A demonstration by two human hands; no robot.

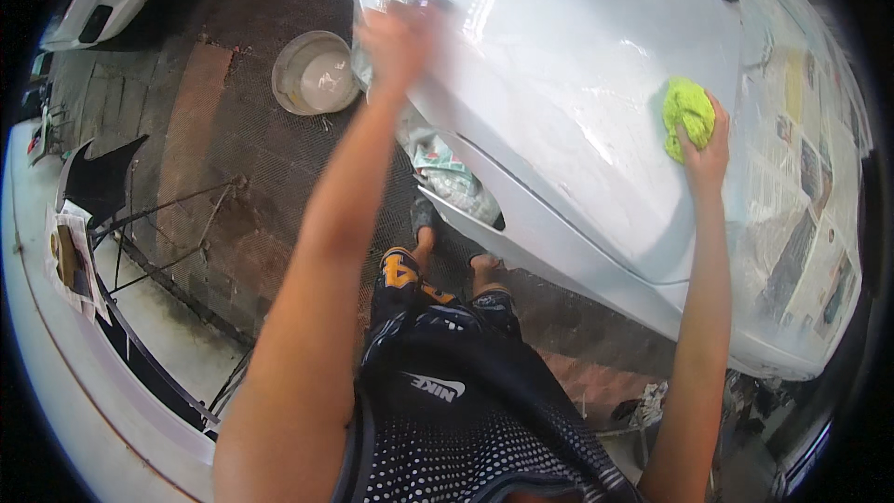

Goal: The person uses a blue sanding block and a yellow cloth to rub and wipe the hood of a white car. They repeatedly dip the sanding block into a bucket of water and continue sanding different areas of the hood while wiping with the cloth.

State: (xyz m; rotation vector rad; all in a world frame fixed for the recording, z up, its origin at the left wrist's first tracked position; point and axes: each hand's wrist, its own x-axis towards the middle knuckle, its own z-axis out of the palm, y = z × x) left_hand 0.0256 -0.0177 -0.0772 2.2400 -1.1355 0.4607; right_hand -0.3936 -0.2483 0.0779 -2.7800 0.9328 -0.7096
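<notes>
A wet, glossy white car body panel (559,65) fills the upper right in front of me. My right hand (710,144) is closed around a crumpled yellow-green cloth (689,116) and presses it against the panel. At the panel's far left edge, my left hand (396,47) is smeared by motion. Its fingers are not clear, and a dark patch beside them is too blurred to name. Below that hand, crumpled plastic sheeting (456,182) fills an opening in the bodywork.
A round pale bucket (315,74) with whitish liquid stands on the dark floor, left of the panel. Newspaper under plastic (792,214) covers the car at right. At left are a thin metal stand (172,224), another pale car body part (56,335) and a white bumper (107,0).
</notes>
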